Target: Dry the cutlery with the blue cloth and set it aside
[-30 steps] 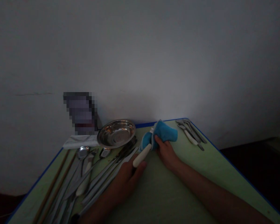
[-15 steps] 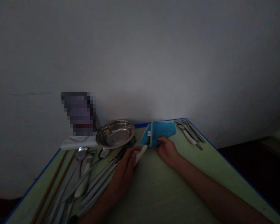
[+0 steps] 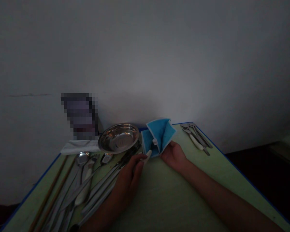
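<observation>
Two grips, side by side

My left hand [image 3: 129,172] is closed on a slim, white-handled utensil [image 3: 148,156], its far end lost in shadow; my right hand [image 3: 175,156] pinches a folded blue fabric cloth [image 3: 159,132] with pale edging, over the green, blue-rimmed table [image 3: 164,193]. I judge the step to be bringing cloth and utensil together; next calls for a steady handle. Leftward, near the cloth, sits a round, shiny metal bowl [image 3: 119,138].

Forearms [image 3: 212,191] slant inward, left hand [image 3: 131,170] and right hand [image 3: 175,157] curled, near but apart.
</observation>
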{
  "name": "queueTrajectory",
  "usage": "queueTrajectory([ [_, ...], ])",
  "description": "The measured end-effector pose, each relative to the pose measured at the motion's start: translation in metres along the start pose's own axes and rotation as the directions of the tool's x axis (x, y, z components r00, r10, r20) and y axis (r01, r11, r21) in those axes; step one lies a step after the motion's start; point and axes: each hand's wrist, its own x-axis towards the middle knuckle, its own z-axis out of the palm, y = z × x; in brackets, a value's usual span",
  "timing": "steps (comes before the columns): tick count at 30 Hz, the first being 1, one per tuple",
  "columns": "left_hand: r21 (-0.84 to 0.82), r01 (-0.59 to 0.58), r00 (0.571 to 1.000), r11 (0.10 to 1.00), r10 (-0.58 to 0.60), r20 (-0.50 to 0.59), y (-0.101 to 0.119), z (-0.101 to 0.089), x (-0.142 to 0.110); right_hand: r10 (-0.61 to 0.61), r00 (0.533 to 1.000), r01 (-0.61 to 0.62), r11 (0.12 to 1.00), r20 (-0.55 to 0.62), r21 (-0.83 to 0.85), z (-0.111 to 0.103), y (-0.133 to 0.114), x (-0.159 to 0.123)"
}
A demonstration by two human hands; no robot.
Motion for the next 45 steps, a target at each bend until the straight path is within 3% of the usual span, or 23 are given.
queueTrajectory([
  [4,0.061,0.005,1.0,0.998,-0.005,-0.003,0.002,0.0,0.002,-0.008,0.998,0.005,0.999,0.063,0.054,0.008,-0.008,-0.007],
  [8,0.074,0.004,0.999,0.997,-0.001,-0.039,0.003,0.0,0.002,0.013,0.999,-0.011,0.998,0.031,-0.056,0.01,-0.003,-0.01],
  [12,0.09,-0.09,0.995,0.992,0.086,0.05,0.004,-0.002,0.001,-0.071,0.997,0.075,0.976,0.026,-0.207,0.007,0.008,-0.009],
  [17,0.136,-0.198,0.974,0.971,0.178,0.142,0.005,-0.001,0.0,-0.086,0.995,0.092,0.978,0.042,-0.184,0.005,0.009,-0.007],
  [25,0.13,-0.158,0.985,0.979,0.166,-0.054,0.001,0.0,0.002,-0.209,0.977,0.205,0.976,-0.048,-0.08,0.001,0.009,0.002],
  [28,0.13,-0.195,0.979,0.972,0.2,-0.031,0.002,-0.001,0.001,-0.201,0.978,0.196,0.978,-0.06,-0.076,0.001,0.009,0.002],
  [31,0.142,-0.239,0.97,0.961,0.23,0.072,0.003,0.0,0.001,-0.166,0.985,0.162,0.984,-0.054,-0.078,0.002,0.008,0.002],
  [35,0.159,-0.203,0.971,0.966,0.177,0.161,0.004,0.001,0.002,-0.115,0.993,0.113,0.991,-0.018,-0.075,0.004,0.005,0.002],
  [45,0.123,-0.184,0.98,0.975,0.173,0.095,0.005,0.0,0.0,-0.092,0.994,0.1,0.982,0.061,-0.16,0.004,0.004,-0.008],
])
